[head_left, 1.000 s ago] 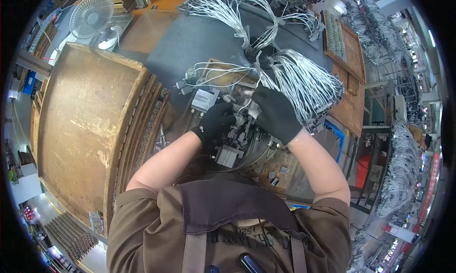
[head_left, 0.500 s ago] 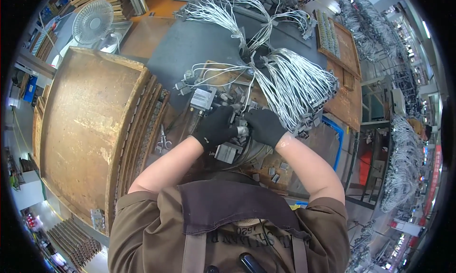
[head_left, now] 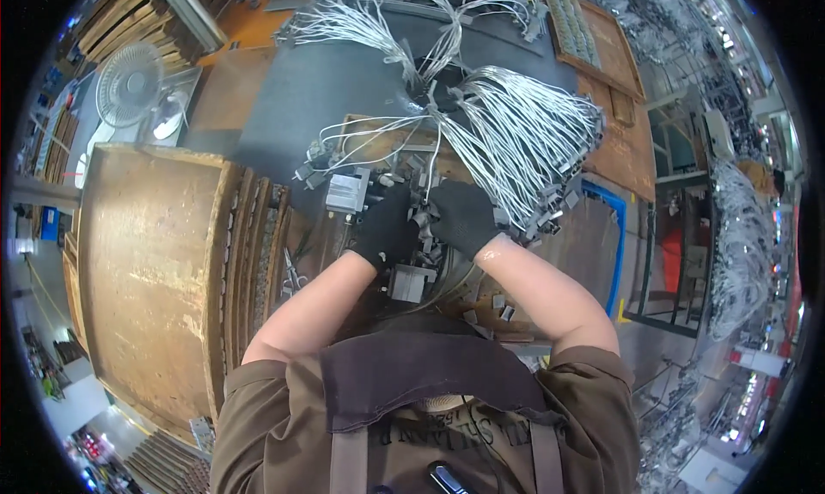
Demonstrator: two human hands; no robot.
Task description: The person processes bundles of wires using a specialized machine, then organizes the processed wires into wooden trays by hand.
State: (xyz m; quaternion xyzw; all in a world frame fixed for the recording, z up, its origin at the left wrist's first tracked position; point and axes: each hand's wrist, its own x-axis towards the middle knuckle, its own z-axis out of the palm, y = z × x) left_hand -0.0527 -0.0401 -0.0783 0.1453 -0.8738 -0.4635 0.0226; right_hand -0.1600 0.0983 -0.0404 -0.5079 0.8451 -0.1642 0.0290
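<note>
Lying nearest, small metal pieces (head_left: 508, 312) sit just left of the person's right forearm, with a squarish silver block (head_left: 412, 283) to their left, in the narrow room between the 2 forearms. Just beyond it, the black-gloved left hand (head_left: 384, 227) and right hand (head_left: 464, 220) face each other, close together, over a crowd of dark metal parts (head_left: 427, 255). Fingers of both hands curl inward; 1 white cable (head_left: 435, 159) runs down to the right fingertips, but whether either hand grips anything cannot be told.

On the left, scissors (head_left: 290, 268) lie between the left forearm and a stack of wooden trays (head_left: 155, 262), whose right edges close off that side. A 2nd silver block (head_left: 347, 192) stands just to the far left of the left hand. On the right, a fanned white cable bundle (head_left: 528, 137) brings its connector ends near the right wrist, and a blue edging (head_left: 620, 253) runs farther right.

Farther off, the dark worktop (head_left: 296, 98) opens into a broad flat stretch, with more white cables (head_left: 348, 25) along its far part and a fan (head_left: 131, 85) at far left.
</note>
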